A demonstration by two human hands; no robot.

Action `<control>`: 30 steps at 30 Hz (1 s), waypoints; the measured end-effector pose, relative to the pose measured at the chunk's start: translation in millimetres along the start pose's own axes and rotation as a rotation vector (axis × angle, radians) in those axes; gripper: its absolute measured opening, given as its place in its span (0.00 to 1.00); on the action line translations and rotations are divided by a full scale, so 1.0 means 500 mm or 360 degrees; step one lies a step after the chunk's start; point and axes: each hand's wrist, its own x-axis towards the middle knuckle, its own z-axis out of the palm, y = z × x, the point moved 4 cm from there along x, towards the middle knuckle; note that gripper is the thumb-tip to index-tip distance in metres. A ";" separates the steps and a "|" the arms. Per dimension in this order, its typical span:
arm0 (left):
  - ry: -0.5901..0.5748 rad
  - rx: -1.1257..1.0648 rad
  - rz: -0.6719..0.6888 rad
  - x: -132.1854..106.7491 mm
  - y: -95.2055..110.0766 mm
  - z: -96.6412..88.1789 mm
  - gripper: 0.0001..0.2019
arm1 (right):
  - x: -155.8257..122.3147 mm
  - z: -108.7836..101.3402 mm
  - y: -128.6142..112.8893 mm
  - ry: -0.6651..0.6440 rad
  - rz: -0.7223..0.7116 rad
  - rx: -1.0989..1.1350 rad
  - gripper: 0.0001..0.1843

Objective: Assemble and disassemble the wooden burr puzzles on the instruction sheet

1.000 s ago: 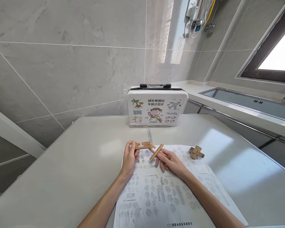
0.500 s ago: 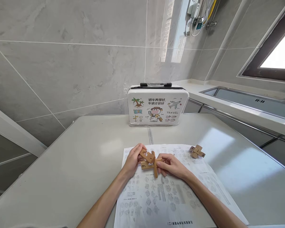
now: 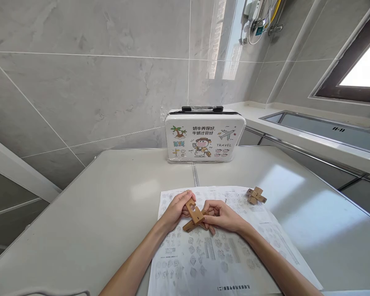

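From the head camera, the left hand (image 3: pixel 175 209) has its grip closed on the notched wooden puzzle bars (image 3: pixel 194 214), with the thumb and fingers pinched on the upper end of the bar that slants up toward the left. The right hand (image 3: pixel 224 215) has its grip curled tight too, its fingertips pressed on the lower right part of the same bars where they cross. The bars are light brown, joined in a rough X; the upper one shows a square notch near its top end, and the lower one pokes out to the left below it. They sit between both hands, just above the printed instruction sheet (image 3: pixel 222 259) spread on the pale surface (image 3: pixel 95 230). A small assembled wooden puzzle (image 3: pixel 255 195) lies at the sheet's far right corner, well apart from the hands. A cartoon-printed travel case (image 3: pixel 204 137) stands upright at the tiled wall
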 end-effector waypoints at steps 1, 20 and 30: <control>0.0007 0.0008 0.0005 0.000 0.001 -0.001 0.25 | 0.000 0.000 -0.001 0.0003 -0.0004 0.0015 0.21; 0.0096 0.0394 0.0126 -0.003 0.003 0.011 0.24 | 0.001 -0.008 -0.009 0.0015 -0.0032 0.0004 0.19; 0.0214 0.0464 0.0097 0.002 -0.001 0.002 0.25 | 0.002 -0.006 -0.025 0.0040 -0.0068 0.0029 0.22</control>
